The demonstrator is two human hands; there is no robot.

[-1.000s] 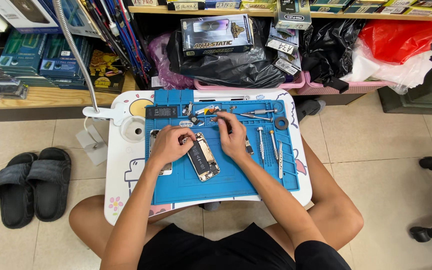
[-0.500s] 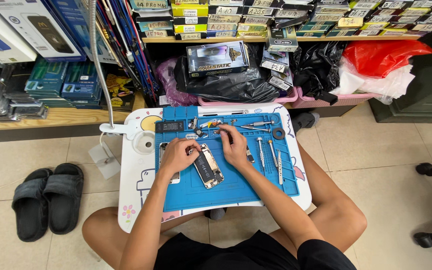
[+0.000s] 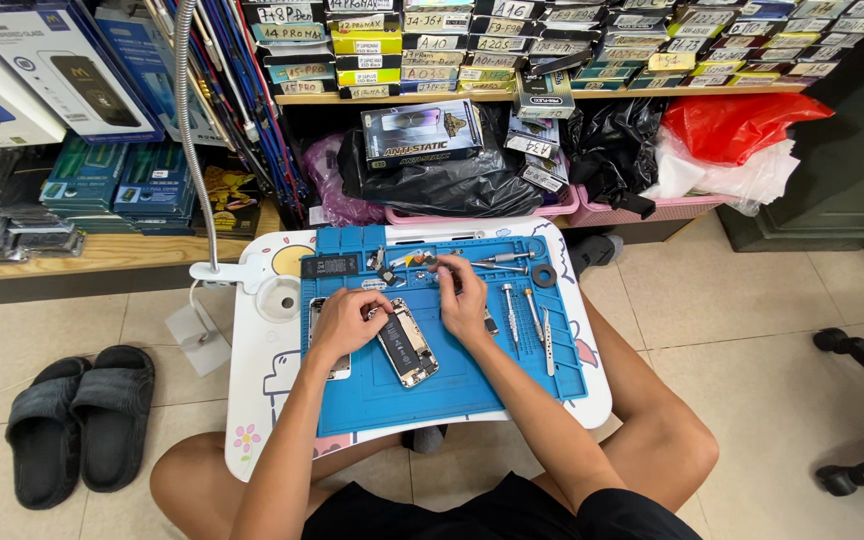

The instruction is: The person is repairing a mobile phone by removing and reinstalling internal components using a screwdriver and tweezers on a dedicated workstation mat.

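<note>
Blue mat (image 3: 472, 385): both hands flank opened phone (image 3: 407, 343) mid-mat

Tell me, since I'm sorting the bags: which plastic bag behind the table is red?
The red plastic bag at far right, above the white one; the others are black.

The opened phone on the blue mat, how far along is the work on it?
Done: the opened phone lies face-up with its insides bare, and a separated screen panel sits under the left hand. In hand: the right hand is above the phone's top end; what its fingers pinch is too small to tell. Left: the phone is not closed, and the screwdrivers remain laid out on the blue mat.
</note>
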